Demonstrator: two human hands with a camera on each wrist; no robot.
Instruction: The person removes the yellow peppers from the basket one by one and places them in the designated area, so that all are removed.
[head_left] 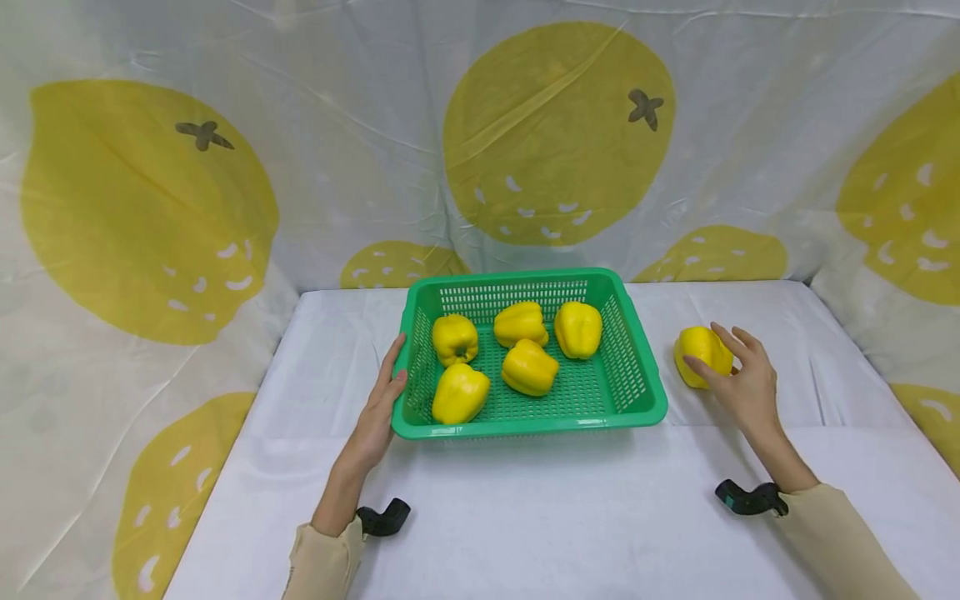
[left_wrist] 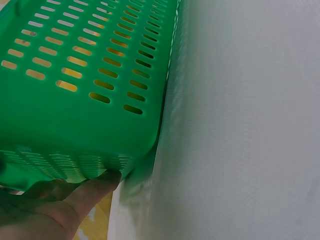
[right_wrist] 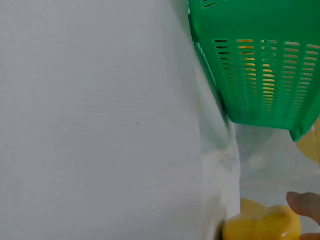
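Note:
In the head view a green plastic basket [head_left: 525,429] holds several yellow bell peppers [head_left: 461,393]. My left hand [head_left: 371,421] lies along the basket's left end. Its fingers, nearly straight in the left wrist view, rest against the slotted wall below the rim [left_wrist: 95,190]. To the basket's right, another yellow bell pepper [head_left: 701,354] sits on the white cloth. My right hand [head_left: 750,383] is over it, thumb and fingers spread about its upper part. In the right wrist view, a fingertip [right_wrist: 302,202] lies right beside this pepper [right_wrist: 262,225], which is cut off by the frame's lower edge.
The table is covered with a white cloth [head_left: 525,517]. A curtain printed with big yellow fruit [head_left: 558,133] hangs behind it and along both sides. A black curved piece [head_left: 750,498] is worn at the right wrist, and a similar one [head_left: 384,517] at the left.

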